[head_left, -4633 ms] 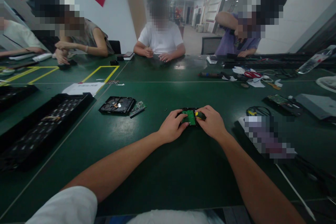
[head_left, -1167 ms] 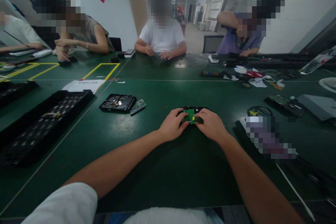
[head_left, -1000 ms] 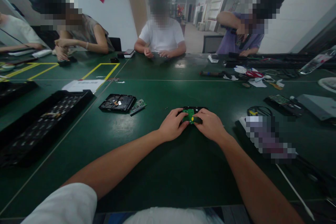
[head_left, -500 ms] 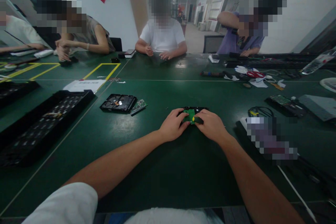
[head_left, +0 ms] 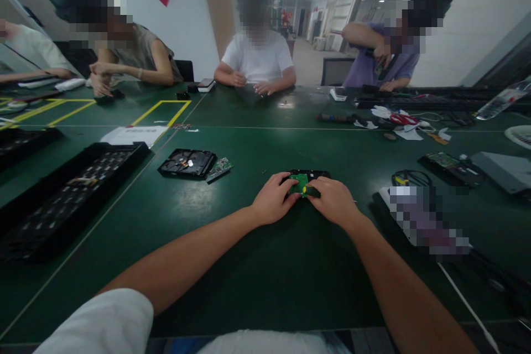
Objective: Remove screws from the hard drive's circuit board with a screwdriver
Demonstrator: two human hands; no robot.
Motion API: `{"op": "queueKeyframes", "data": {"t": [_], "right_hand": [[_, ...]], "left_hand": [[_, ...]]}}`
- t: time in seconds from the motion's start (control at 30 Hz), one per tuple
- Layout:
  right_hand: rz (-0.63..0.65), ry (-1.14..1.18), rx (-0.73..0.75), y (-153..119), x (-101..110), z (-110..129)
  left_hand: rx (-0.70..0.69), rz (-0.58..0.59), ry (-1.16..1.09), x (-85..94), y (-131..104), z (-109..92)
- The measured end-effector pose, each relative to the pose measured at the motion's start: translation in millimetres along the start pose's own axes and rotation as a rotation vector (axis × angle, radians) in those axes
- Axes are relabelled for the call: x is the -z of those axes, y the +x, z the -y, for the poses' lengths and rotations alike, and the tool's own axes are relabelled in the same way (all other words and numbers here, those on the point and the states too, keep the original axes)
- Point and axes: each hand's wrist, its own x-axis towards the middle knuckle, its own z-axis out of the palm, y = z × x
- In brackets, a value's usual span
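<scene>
Head view is showing both hands working a small black hard drive (head_left: 307, 175) lying flat on the matte green table (head_left: 265, 265), right in the middle in front of the person. Its shiny green circuit board (head_left: 299, 183) is facing up. Left hand (head_left: 274, 199) is curling its fingers over the drive's left edge, pressing it down. Right hand (head_left: 334, 200) is pinching a stubby screwdriver (head_left: 310, 191) with a yellow-and-black handle against the board. Off to the left, another opened drive (head_left: 187, 162) is sitting beside a loose board (head_left: 219, 168), and a long black plastic tray (head_left: 66, 193) is lying further out. Cables (head_left: 409, 178) are coiling near the right.
</scene>
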Motion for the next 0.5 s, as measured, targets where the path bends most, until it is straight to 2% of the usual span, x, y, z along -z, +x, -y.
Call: {"op": "queueKeyframes", "data": {"t": [0.5], "right_hand": [[0.0,-0.009,-0.022,0.4,1.7,1.5]], "left_hand": [[-0.011,-0.009,0.004,-2.4,0.5,1.8]]}}
